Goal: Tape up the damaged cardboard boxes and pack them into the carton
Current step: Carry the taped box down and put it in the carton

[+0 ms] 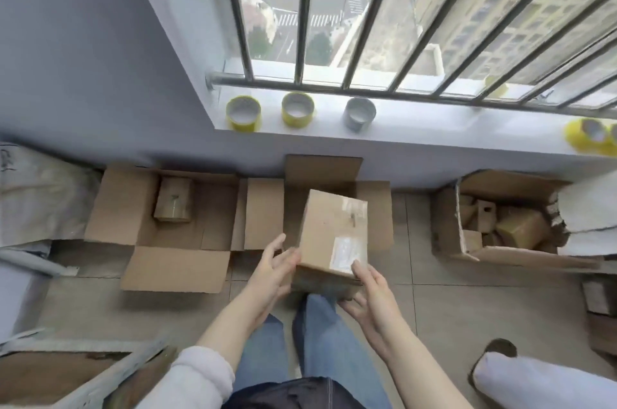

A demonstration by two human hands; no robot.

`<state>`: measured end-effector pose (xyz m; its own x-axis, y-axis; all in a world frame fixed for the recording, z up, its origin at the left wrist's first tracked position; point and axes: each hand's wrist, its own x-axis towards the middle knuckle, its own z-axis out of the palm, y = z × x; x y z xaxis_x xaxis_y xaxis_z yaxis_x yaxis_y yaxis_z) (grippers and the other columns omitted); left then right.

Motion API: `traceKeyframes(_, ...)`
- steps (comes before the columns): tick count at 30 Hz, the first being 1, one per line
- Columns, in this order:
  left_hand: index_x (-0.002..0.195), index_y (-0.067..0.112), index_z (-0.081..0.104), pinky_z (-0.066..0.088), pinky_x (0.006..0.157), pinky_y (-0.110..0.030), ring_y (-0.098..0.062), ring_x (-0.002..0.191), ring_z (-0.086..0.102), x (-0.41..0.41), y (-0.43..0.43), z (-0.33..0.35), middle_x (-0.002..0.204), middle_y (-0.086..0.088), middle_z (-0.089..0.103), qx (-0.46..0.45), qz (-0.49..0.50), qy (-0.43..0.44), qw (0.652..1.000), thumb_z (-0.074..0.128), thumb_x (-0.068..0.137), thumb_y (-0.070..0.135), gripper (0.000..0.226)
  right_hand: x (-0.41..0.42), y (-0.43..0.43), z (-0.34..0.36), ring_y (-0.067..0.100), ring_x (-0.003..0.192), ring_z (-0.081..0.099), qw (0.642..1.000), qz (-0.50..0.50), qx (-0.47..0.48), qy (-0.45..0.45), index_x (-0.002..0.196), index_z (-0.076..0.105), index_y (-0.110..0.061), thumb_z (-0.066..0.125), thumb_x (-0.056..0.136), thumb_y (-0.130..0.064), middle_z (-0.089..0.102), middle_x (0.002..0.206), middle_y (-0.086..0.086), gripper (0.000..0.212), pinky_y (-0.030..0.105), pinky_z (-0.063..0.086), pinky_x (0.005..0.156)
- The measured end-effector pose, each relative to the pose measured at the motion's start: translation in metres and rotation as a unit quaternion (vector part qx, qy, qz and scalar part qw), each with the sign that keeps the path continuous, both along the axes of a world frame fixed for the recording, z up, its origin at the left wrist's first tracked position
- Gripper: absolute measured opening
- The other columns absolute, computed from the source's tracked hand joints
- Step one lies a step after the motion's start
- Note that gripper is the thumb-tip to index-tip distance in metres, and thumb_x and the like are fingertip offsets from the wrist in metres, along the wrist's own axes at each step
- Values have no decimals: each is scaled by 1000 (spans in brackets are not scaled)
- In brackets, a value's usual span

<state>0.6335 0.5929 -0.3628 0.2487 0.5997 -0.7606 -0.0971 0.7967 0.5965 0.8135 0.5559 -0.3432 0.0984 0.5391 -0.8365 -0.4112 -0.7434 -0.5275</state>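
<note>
Barely started: 1 box packed, 1 in hand.
Your right hand (370, 295) grips the small box (330, 235), thumb on top; left hand (272, 270) lies open vs its side. Carton (120, 208) left of that hand holds 1 taped box (173, 203); torn carton (447, 225) right of yr right hand has more.

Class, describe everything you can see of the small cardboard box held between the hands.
The small cardboard box is brown, oblong, with glossy tape patches and a pale label on its upper face. It is lifted and tilted, in front of an open carton. The left hand touches its left side; the right hand pinches its near corner.
</note>
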Motion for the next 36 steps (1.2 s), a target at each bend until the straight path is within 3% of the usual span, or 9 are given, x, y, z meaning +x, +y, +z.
traceKeyframes(4, 129, 26, 40, 38, 92, -25, -8, 112, 47, 48, 16, -64, 135, 3, 48, -21, -12, 51, 998, 57, 91, 27, 42, 23, 26, -69, 29, 115, 56, 997, -38, -69, -10, 133, 41, -12, 60, 89, -28, 58, 126, 14, 50, 46, 42, 102)
traceKeyframes(8, 135, 16, 44, 44, 72, -6, -4, 105, 52, 80, 43, -166, 130, -1, 55, -24, -7, 107, 994, 58, 92, 20, 46, 46, 56, -171, 26, 115, 55, 993, -53, -103, -20, 132, 41, -14, 56, 92, -28, 57, 127, 12, 45, 40, 44, 95)
traceKeyframes(12, 137, 24, 44, 37, 76, -11, 13, 95, 46, 90, 70, -281, 116, 18, 54, -54, 2, 111, 992, 60, 90, 30, 50, 64, 91, -292, 23, 129, 43, 992, -36, -124, -7, 138, 39, -15, 56, 92, -28, 48, 138, 8, 51, 43, 33, 109)
traceKeyframes(16, 135, 24, 46, 37, 82, -11, 15, 89, 46, 90, 104, -392, 117, 16, 55, -51, -27, 130, 990, 61, 88, 34, 50, 72, 124, -405, 20, 132, 38, 993, -15, -119, -11, 140, 39, -17, 54, 94, -30, 44, 142, 4, 51, 39, 34, 107)
traceKeyframes(19, 134, 17, 50, 40, 72, -4, 5, 91, 54, 94, 130, -464, 113, 8, 60, -17, -40, 160, 986, 63, 87, 29, 50, 69, 144, -475, 18, 130, 41, 992, -32, -120, -5, 142, 37, -19, 47, 97, -33, 45, 142, 1, 48, 37, 35, 106)
traceKeyframes(23, 136, 17, 47, 41, 87, -17, -10, 107, 56, 108, 155, -539, 125, -1, 56, 17, -113, 199, 973, 62, 87, 37, 55, 71, 159, -545, 20, 128, 43, 989, -75, -125, 16, 144, 34, -23, 42, 98, -38, 44, 141, 3, 49, 37, 38, 103)
traceKeyframes(26, 138, 14, 44, 39, 105, -34, -20, 119, 53, 117, 167, -575, 133, -9, 52, 21, -144, 210, 967, 63, 87, 33, 58, 75, 168, -580, 26, 130, 40, 987, -101, -121, 16, 146, 28, -24, 39, 99, -36, 38, 145, 3, 49, 39, 38, 103)
traceKeyframes(31, 142, 8, 34, 34, 100, -19, -20, 125, 48, 136, 175, -605, 140, -12, 46, -2, -131, 160, 978, 61, 89, 12, 60, 75, 183, -619, 34, 132, 38, 967, -231, -105, -13, 148, 22, -17, 41, 100, -19, 35, 146, 10, 51, 38, 40, 104)
traceKeyframes(36, 145, 6, 25, 31, 109, -28, -24, 135, 37, 154, 185, -616, 149, -15, 33, -18, -143, 135, 980, 56, 91, 6, 63, 76, 191, -640, 29, 135, 36, 943, -316, -100, -7, 145, 19, 2, 44, 99, -12, 36, 145, 21, 55, 38, 33, 111)
